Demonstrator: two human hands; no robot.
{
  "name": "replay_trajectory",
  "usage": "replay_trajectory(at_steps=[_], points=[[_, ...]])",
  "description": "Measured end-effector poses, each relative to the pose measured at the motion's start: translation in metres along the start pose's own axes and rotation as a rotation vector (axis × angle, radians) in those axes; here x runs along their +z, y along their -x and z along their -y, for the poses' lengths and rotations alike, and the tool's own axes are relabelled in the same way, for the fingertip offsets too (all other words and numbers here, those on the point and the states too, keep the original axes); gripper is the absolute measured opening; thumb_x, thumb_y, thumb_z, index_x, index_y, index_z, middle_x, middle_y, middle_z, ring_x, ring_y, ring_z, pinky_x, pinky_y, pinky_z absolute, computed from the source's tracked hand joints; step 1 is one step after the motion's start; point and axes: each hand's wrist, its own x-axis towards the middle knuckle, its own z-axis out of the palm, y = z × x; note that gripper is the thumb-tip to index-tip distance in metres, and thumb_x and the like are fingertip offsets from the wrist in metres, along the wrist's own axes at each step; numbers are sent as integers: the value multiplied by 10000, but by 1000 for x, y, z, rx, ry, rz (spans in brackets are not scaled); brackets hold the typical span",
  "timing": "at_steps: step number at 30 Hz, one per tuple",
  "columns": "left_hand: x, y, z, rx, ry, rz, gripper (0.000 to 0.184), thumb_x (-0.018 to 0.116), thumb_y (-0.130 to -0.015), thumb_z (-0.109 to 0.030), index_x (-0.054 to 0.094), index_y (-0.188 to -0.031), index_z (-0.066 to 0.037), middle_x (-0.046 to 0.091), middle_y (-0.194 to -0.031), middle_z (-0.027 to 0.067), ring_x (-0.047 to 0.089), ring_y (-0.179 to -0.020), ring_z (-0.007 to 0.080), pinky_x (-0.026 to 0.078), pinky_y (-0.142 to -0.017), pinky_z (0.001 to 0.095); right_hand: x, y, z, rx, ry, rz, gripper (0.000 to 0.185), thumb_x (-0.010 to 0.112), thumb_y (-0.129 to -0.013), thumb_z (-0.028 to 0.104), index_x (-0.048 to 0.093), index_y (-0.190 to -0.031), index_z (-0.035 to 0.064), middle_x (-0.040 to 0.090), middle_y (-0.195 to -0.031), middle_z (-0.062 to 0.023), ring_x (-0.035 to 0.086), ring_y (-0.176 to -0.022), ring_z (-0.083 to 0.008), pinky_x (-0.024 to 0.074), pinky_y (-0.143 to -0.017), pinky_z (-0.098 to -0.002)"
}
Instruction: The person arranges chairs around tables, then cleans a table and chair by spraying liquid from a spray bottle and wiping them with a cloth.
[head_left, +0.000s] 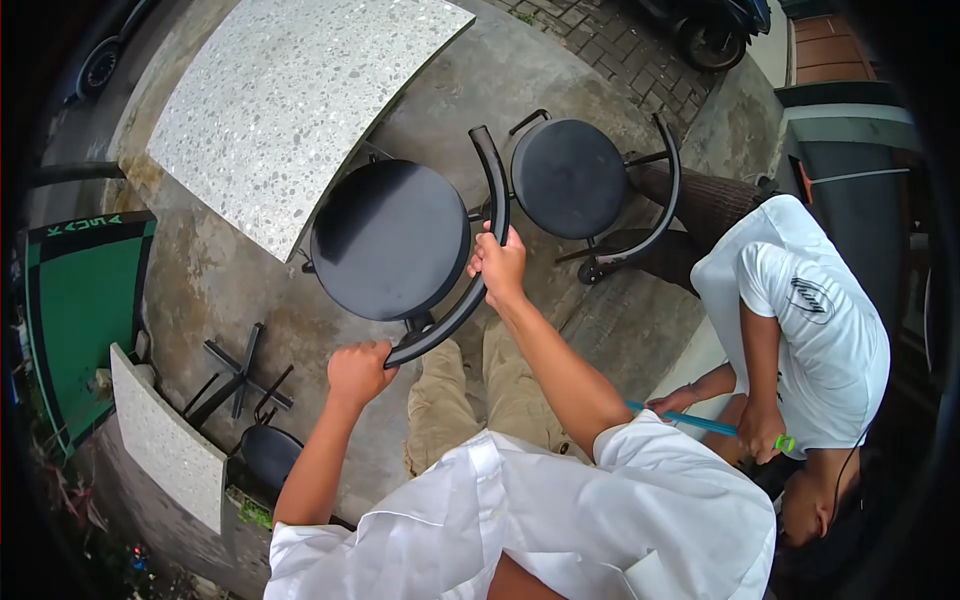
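A black chair with a round seat [392, 240] stands in front of me, its curved backrest rail [462, 310] bowed toward my body. My left hand [360, 374] is wrapped around the rail's lower left end. Higher up, near the other end, my right hand [498, 262] grips the same rail. The far side of the seat is close to the edge of a speckled stone tabletop [300, 110]. Part of the chair's legs is hidden under the seat.
Another round black chair [570, 180] stands just right. At right a person in a white shirt [820, 320] holds a blue stick [690, 418]. Lower left are a second speckled tabletop [170, 440], a cross-shaped table base [242, 372] and a green sign [85, 320]. A motorbike [712, 40] is at the back.
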Motion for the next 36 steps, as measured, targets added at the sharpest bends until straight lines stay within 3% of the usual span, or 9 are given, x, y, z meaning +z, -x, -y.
replay_trajectory(at_steps=[8, 14, 16, 18, 24, 27, 30, 31, 36], points=[[27, -25, 25, -21, -35, -92, 256, 784, -729, -310, 635, -842, -134, 668, -729, 79, 676, -656, 326, 535, -595, 459, 13, -46, -25, -45, 8, 20, 189, 572, -888, 48, 521, -1068, 76, 477, -642, -5, 430, -435, -116, 380, -407, -307], [18, -78, 31, -28, -26, 18, 288, 789, -723, -330, 641, -842, -114, 689, -751, 109, 702, -753, 326, 558, -662, 461, 12, -101, -18, -16, -38, 35, 117, 553, -892, 52, 505, -982, 109, 459, -635, 8, 434, -456, -111, 391, -418, -314], [0, -86, 43, -29, -63, -2, 299, 807, -738, -337, 646, -851, -112, 714, -803, 104, 711, -749, 321, 568, -661, 449, 35, -92, -3, 2, -8, 20, 113, 577, -899, 59, 529, -991, 102, 460, -633, 23, 437, -477, -101, 393, -440, -305], [-13, -83, 38, -34, -36, 33, 306, 811, -733, -337, 653, -862, -109, 712, -802, 113, 710, -742, 328, 566, -656, 451, 45, -101, 2, -12, 25, 54, 96, 569, -901, 48, 504, -963, 81, 494, -648, -23, 449, -460, -127, 400, -418, -327], [-32, -69, 27, -153, -64, -60, 321, 816, -721, -332, 643, -862, -102, 690, -763, 119, 694, -723, 347, 547, -639, 467, 71, -95, 20, 5, 52, 106, 113, 613, -926, 86, 504, -950, 64, 504, -662, -30, 472, -470, -131, 418, -425, -334], [-38, -59, 19, -144, -43, -120, 322, 819, -721, -324, 626, -851, -101, 686, -746, 119, 691, -709, 353, 539, -623, 470, 81, -87, 29, -11, 110, 184, 119, 577, -896, 50, 517, -988, 96, 477, -641, 12, 449, -485, -100, 406, -443, -301], [-18, -67, 22, -136, -36, -154, 326, 823, -720, -320, 615, -842, -101, 686, -735, 117, 688, -691, 353, 533, -604, 470, 82, -92, 34, -20, 136, 180, 119, 578, -895, 55, 518, -987, 103, 479, -642, 12, 448, -484, -96, 401, -439, -297], [-12, -74, 21, -146, -45, -165, 318, 821, -722, -312, 610, -837, -104, 688, -738, 118, 688, -681, 353, 535, -599, 469, 80, -101, 31, -56, 121, 181, 101, 596, -883, 67, 533, -961, 71, 511, -664, -30, 471, -471, -127, 420, -417, -330], [38, -125, 21, -93, -4, -189, 287, 801, -740, -296, 608, -834, -106, 691, -735, 112, 696, -683, 343, 547, -606, 469, 45, -153, 23, -41, 85, 152, 123, 583, -879, 44, 537, -982, 93, 499, -642, -10, 451, -455, -117, 394, -411, -311]])
